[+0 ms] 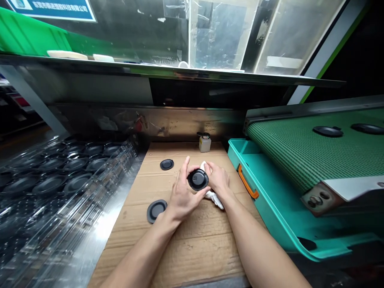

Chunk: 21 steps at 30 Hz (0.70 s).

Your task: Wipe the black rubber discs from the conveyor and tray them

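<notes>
A round black plastic part (198,179) is gripped at its edge between the thumb and fingers of my left hand (183,192), above the cardboard sheet (192,248). Pinched in my right hand (218,177) is a white cloth (214,199); one end shows at the part's upper edge and the rest hangs below my hand. Two more black round parts lie on the cardboard: one (167,164) to the upper left, another (156,210) beside my left wrist and partly covered by it. A small square bottle (205,143) with a dark top stands at the far edge.
Clear plastic trays (75,168) with several black round parts sit at left. On the right, a green conveyor belt (294,148) carries two black parts over a teal bin (270,212) with an orange handle (247,182). A metal shelf (168,72) spans the back above.
</notes>
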Motion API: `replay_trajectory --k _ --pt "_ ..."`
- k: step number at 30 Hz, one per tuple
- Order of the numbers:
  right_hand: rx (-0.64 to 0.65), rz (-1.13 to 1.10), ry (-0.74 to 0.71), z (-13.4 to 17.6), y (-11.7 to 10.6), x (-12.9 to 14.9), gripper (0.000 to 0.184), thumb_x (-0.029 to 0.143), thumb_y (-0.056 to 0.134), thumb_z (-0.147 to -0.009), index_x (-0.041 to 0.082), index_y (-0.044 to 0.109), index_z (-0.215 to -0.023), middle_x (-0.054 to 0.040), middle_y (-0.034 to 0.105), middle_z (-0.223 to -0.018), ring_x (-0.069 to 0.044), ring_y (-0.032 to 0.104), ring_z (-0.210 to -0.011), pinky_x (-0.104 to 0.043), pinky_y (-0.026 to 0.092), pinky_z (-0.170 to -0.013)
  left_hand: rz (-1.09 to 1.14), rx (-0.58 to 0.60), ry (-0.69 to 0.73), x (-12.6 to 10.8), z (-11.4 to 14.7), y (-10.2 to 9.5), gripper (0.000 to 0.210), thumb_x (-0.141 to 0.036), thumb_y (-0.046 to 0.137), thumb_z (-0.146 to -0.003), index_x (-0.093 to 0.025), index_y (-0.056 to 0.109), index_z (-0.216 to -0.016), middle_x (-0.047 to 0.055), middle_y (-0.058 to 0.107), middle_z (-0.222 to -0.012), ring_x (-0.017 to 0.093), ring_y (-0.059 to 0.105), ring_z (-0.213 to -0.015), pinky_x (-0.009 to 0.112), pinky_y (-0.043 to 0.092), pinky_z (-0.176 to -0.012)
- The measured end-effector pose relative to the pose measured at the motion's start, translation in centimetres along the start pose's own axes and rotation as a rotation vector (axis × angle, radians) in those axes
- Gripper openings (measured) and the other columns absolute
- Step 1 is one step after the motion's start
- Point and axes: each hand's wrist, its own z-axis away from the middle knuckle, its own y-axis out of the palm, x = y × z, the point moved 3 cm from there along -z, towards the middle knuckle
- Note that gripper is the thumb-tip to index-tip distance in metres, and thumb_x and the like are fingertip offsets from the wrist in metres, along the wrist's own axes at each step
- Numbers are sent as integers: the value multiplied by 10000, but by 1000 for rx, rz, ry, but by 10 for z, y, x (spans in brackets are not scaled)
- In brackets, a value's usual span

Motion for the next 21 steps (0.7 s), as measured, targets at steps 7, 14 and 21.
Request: replay_trajectory --k 7,14,21 --pt "-15 24 -3 0 1 0 505 580 245 -966 378 556 -1308 -47 698 -1073 -239 640 -987 -328 458 -805 -81 86 41 5 -1 -4 981 111 754 -527 -228 437 -1392 50 685 -1126 212 462 -1307 281 282 -1126" --pt "-38 15 -18 1 0 -1 503 592 261 -958 372 581 -1277 -45 704 -1062 -247 648 -977 -331 462 -785 -103 112 77 6 0 -7 972 41 773 -534 -215 409 -1398 76 657 -1159 262 439 -1312 350 258 -1125" --pt "-55 6 -14 2 -1 1 472 572 288 -957 373 597 -1253 -45 711 -1050 -256 650 -973 -344 469 -781 -264 200 193 7 0 -10 966 -103 801 -603 -217 332 -1440 82 622 -1217 271 426 -1313 362 196 -1153"
